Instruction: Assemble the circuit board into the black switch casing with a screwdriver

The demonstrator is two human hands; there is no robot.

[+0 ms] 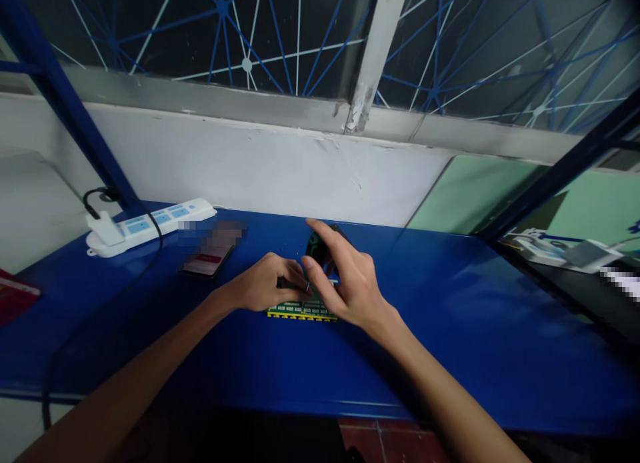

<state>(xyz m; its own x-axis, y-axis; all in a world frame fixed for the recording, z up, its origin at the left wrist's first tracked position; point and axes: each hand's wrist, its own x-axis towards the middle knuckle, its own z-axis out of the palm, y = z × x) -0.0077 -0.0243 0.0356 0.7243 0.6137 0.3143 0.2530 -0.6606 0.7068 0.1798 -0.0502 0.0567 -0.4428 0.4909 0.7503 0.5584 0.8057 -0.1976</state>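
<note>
A green circuit board (300,310) with a yellow lower edge lies flat on the blue table (450,329), near its middle. My left hand (263,283) rests on the board's left part with its fingers curled down on it. My right hand (345,276) is closed around a dark green-and-black tool (316,248), its thumb and forefinger pinching near a thin metal tip (307,288) that points down at the board. Both hands meet over the board and hide most of it.
A white power strip (150,224) with a plug and black cable (125,283) lies at the back left. A dark phone (207,259) lies beside it. A red object (15,293) sits at the far left edge. Papers lie on a surface at the right (560,249).
</note>
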